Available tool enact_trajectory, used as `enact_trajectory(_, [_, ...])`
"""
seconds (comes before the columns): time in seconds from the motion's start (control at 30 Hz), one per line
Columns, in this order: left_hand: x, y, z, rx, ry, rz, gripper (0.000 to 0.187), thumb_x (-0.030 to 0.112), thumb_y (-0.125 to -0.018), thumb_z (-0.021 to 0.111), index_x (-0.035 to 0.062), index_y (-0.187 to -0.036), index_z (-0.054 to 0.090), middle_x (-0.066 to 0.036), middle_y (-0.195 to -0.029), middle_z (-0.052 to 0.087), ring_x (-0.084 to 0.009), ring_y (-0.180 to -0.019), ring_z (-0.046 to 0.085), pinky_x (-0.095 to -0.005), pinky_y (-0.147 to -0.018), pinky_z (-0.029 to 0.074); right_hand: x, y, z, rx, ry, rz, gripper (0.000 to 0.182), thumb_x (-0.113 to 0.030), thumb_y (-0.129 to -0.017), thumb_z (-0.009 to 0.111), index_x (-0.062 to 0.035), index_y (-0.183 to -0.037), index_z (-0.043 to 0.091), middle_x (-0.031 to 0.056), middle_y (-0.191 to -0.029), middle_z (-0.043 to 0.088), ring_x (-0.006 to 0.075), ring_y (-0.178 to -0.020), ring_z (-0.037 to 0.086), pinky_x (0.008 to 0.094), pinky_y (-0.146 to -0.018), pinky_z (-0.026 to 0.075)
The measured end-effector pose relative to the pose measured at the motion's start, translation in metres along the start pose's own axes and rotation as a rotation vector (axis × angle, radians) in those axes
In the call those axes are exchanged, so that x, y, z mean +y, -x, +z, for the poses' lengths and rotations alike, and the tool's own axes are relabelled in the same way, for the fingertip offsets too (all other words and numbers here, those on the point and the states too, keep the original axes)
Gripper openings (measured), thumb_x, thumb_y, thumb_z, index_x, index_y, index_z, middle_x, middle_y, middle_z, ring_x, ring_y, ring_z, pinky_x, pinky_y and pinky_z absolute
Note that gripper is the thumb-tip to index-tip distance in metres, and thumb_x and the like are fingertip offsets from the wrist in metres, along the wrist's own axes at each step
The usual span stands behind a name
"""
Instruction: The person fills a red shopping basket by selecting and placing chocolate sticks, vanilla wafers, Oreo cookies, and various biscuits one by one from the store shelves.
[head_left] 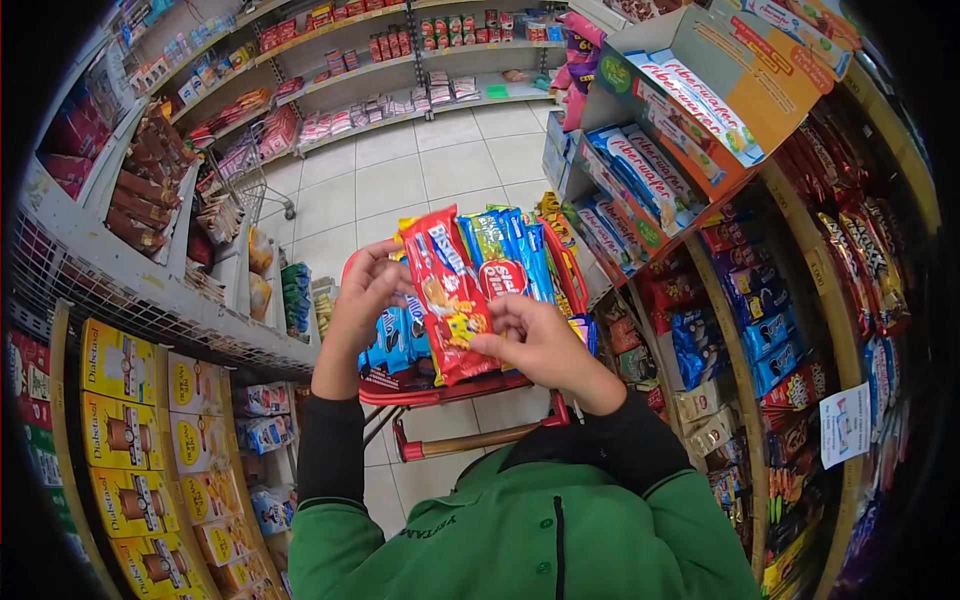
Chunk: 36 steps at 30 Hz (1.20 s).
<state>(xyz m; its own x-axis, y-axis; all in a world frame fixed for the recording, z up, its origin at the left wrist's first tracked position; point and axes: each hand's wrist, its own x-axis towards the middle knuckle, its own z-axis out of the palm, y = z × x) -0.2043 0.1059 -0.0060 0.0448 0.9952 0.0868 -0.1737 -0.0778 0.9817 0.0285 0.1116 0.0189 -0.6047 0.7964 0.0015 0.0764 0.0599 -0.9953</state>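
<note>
A red snack packet [447,300] lies tilted over the other packets in a red-rimmed cart [450,397]. My left hand [372,290] is at the packet's left edge, its fingers curved and apart, and whether it grips the edge is unclear. My right hand [535,340] holds the packet's lower right side between thumb and fingers. Blue packets [395,335] lie under and left of the red one. To its right are a green and blue packet [490,240] and more blue packets [535,262].
Shelves of yellow boxes [125,430] stand at the left, with a wire rack edge [150,290] above them. Wafer boxes [660,180] stand on the right shelving. Another cart [250,185] is farther ahead on the tiled floor [385,180].
</note>
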Motion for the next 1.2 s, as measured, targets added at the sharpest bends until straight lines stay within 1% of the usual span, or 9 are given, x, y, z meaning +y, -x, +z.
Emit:
enact_trajectory(0.1, [0.007,0.0,0.011,0.141,0.134,-0.017,0.044,0.019,-0.081,0.054,0.0047,-0.117,0.034,-0.008,-0.098,0.051,-0.014,-0.084,0.053,-0.026,-0.07,0.046,-0.008,-0.01,0.01,-0.01,-0.032,0.01,0.027,-0.012,-0.073,0.066,0.0021,-0.092,0.052,-0.0029,-0.068,0.052,-0.0007,-0.053,0.038,0.0154,-0.046,0.032])
enact_trajectory(0.23, [0.005,0.0,0.012,0.237,0.179,-0.057,0.047,0.014,-0.08,0.056,0.0037,-0.119,0.032,-0.008,-0.102,0.049,-0.0149,-0.091,0.052,-0.0268,-0.073,0.047,0.004,-0.015,0.012,-0.044,-0.05,-0.068,0.028,-0.01,-0.076,0.062,0.0031,-0.098,0.051,0.0028,-0.075,0.059,0.0028,-0.059,0.047,0.0166,-0.051,0.037])
enact_trajectory(0.33, [-0.001,-0.001,-0.002,0.281,0.185,-0.077,0.046,0.011,-0.08,0.056,0.003,-0.118,0.033,-0.009,-0.101,0.05,-0.0148,-0.091,0.052,-0.026,-0.072,0.047,-0.008,0.004,-0.022,0.068,-0.062,-0.05,0.029,-0.01,-0.079,0.058,0.0024,-0.104,0.051,0.0049,-0.08,0.06,0.005,-0.064,0.051,0.0176,-0.055,0.04])
enact_trajectory(0.43, [-0.006,-0.003,-0.012,0.341,0.203,-0.102,0.044,0.009,-0.08,0.055,0.002,-0.118,0.034,-0.01,-0.102,0.05,-0.0156,-0.091,0.053,-0.0278,-0.071,0.048,-0.011,0.031,-0.068,0.271,-0.109,-0.019,0.027,-0.012,-0.082,0.053,0.0019,-0.105,0.051,0.0062,-0.08,0.061,0.0029,-0.058,0.048,0.0154,-0.053,0.038])
enact_trajectory(0.47, [-0.006,-0.004,-0.012,0.353,0.232,-0.109,0.044,0.009,-0.08,0.055,0.0016,-0.118,0.034,-0.01,-0.102,0.05,-0.0159,-0.091,0.053,-0.0284,-0.071,0.048,-0.007,0.042,-0.081,0.342,-0.156,-0.008,0.026,-0.016,-0.081,0.055,0.0001,-0.102,0.054,0.005,-0.08,0.061,0.0045,-0.062,0.051,0.0166,-0.053,0.039])
enact_trajectory(0.67, [-0.007,-0.004,-0.017,0.358,0.348,-0.123,0.046,0.009,-0.079,0.057,0.0007,-0.118,0.033,-0.014,-0.104,0.051,-0.0198,-0.09,0.054,-0.0342,-0.074,0.048,0.021,0.097,-0.123,0.581,-0.214,0.025,0.027,-0.015,-0.08,0.055,0.0003,-0.102,0.054,0.0038,-0.078,0.061,0.0018,-0.055,0.047,0.0142,-0.048,0.034])
enact_trajectory(0.77, [-0.006,-0.004,-0.013,0.408,0.247,-0.153,0.049,0.009,-0.078,0.058,0.0006,-0.119,0.032,-0.013,-0.104,0.051,-0.0202,-0.088,0.055,-0.0333,-0.073,0.048,0.03,0.114,-0.131,0.659,-0.223,0.049,0.027,-0.014,-0.08,0.055,0.0003,-0.102,0.054,0.0037,-0.078,0.061,0.002,-0.055,0.047,0.014,-0.048,0.033])
enact_trajectory(1.03, [-0.008,0.001,0.018,0.295,0.042,-0.299,0.061,0.0,-0.073,0.059,0.0045,-0.125,0.028,-0.01,-0.099,0.055,-0.0174,-0.084,0.056,-0.0264,-0.066,0.047,0.034,0.137,-0.141,0.73,-0.295,0.051,0.026,-0.011,-0.08,0.055,0.0009,-0.102,0.053,0.0048,-0.078,0.061,0.0026,-0.055,0.047,0.0133,-0.048,0.034])
enact_trajectory(1.2, [-0.024,-0.007,0.027,0.274,-0.128,-0.288,0.072,0.002,-0.07,0.063,0.0018,-0.128,0.021,-0.013,-0.105,0.048,-0.0165,-0.085,0.055,-0.0235,-0.062,0.047,0.03,0.148,-0.147,0.791,-0.264,0.049,0.025,-0.01,-0.08,0.054,0.0013,-0.102,0.053,0.0048,-0.078,0.06,0.0024,-0.055,0.047,0.0131,-0.047,0.033])
